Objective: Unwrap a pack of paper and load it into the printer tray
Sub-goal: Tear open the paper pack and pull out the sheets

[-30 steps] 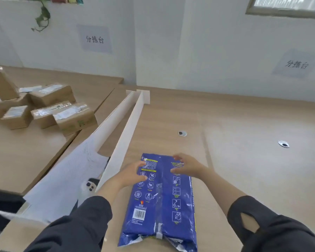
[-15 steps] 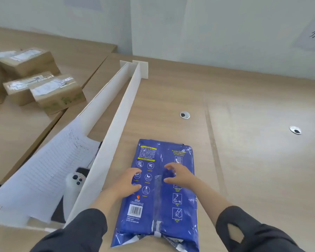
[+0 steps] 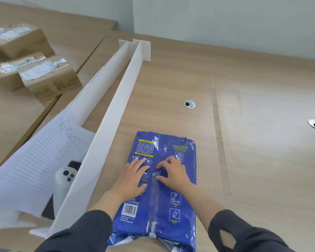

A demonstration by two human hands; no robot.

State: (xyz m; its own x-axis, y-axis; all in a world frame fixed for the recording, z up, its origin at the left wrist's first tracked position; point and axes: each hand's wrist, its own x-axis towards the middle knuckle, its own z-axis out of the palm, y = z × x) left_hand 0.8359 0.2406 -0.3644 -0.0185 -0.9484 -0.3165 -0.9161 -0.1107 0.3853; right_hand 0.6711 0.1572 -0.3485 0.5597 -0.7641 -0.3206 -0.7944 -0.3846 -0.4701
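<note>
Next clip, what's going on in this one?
A person has a blue pack of paper lying flat on a wooden table. Both hands rest on top of it: the left hand flat on the wrapper, the right hand with fingertips at the centre seam. The wrapper is crumpled at the near end, but the pack is not yet unwrapped. No printer is in view.

3 cardboard boxes [image 3: 35, 70], a lined sheet [image 3: 38, 157], white dividers [image 3: 105, 135], 2 grommets [image 3: 189, 104].
</note>
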